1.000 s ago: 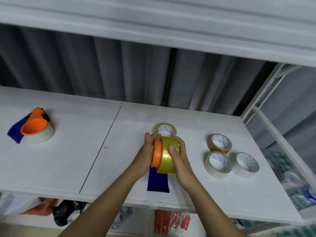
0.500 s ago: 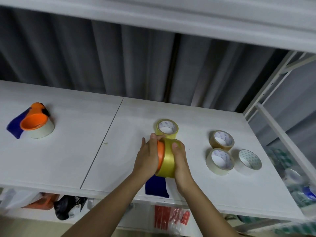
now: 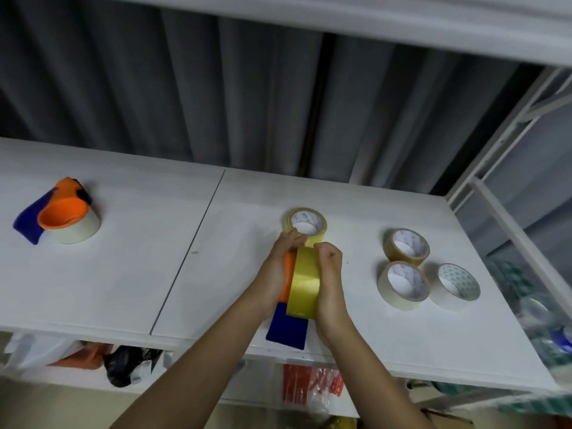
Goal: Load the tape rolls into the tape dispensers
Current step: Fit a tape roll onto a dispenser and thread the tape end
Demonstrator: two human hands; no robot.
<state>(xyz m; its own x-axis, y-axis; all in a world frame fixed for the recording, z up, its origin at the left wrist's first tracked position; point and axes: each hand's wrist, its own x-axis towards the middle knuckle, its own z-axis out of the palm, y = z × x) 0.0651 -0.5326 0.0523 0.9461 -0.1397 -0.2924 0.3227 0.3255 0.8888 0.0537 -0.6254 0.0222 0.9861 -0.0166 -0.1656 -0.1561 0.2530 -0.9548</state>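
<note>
Both hands work over the bench (image 3: 123, 274), near its front edge. The left hand (image 3: 277, 270) wraps the orange dispenser (image 3: 288, 280), fingers curled over its top. The right hand (image 3: 329, 280) curls round the yellow roll (image 3: 305, 286) from the other side, pressing it sideways onto the dispenser's hub. The roll looks close against the orange wall; whether it is fully seated I cannot tell, the hub is hidden. The dispenser's blue handle (image 3: 288, 331) hangs down below the hands, over the front edge.

Risks, as I judge them:
- Roll goes on crooked and jams on the hub if the right hand pushes off-axis.
- Roll may be on the wrong way round, so the tape would feed sticky side wrong; can't check from here.
- Loose tape end may stick to fingers or back onto the roll.
- Work sits right at the front edge; a slip drops roll or dispenser off the bench onto the clutter below.

Room:
- Second yellow roll (image 3: 305, 222) lies just beyond the fingertips, near touching the left hand; a forward push could knock it.
- Three spare rolls lie well right of the right hand: brown roll (image 3: 405, 246), cream roll (image 3: 402, 283), white roll (image 3: 458, 284), the last two touching or nearly so.
- Loaded dispenser (image 3: 62, 218) sits far left of the left hand.
- Open bench between the left hand and that dispenser: best spot to set down.
- Upper shelf (image 3: 402, 23) overhangs, so lift room is limited. Rack frame (image 3: 495, 187) bounds the far right.
</note>
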